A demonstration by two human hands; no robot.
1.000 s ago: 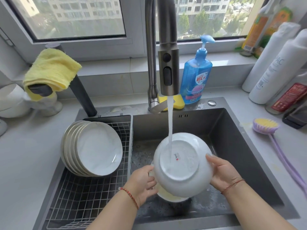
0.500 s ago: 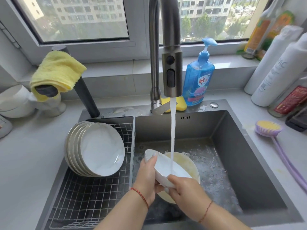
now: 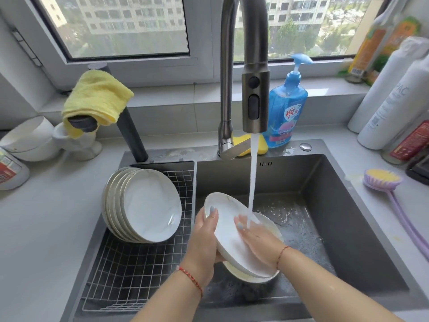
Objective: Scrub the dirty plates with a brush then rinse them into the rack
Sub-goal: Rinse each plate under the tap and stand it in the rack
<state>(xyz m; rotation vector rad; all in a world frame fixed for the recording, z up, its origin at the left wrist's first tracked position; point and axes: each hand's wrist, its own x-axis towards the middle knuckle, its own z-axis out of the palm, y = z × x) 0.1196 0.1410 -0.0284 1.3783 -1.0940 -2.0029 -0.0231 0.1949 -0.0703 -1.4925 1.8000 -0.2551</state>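
A white plate [image 3: 228, 231] is tilted under the running water [image 3: 252, 177] from the tap [image 3: 255, 98], over the sink. My left hand [image 3: 205, 238] grips its left rim, thumb on the inner face. My right hand [image 3: 257, 240] lies flat on the plate's inside, fingers straight under the stream. Beneath it another plate [image 3: 271, 225] with yellowish residue rests in the sink. Several washed plates [image 3: 148, 205] stand leaning in the wire rack [image 3: 139, 270] at the left. The purple long-handled brush [image 3: 383, 180] lies on the counter at the right.
The dark sink [image 3: 329, 205] has suds on its floor. A blue soap bottle [image 3: 287, 112] and a yellow sponge [image 3: 241, 142] stand behind the tap. Bottles [image 3: 394, 96] crowd the right counter. A yellow cloth [image 3: 97, 96] hangs at the left, with white bowls [image 3: 30, 138] beside it.
The plate was turned from underside up to inside up under the stream. My right hand moved from its rim onto its inner face, and my left hand shifted to the left rim.
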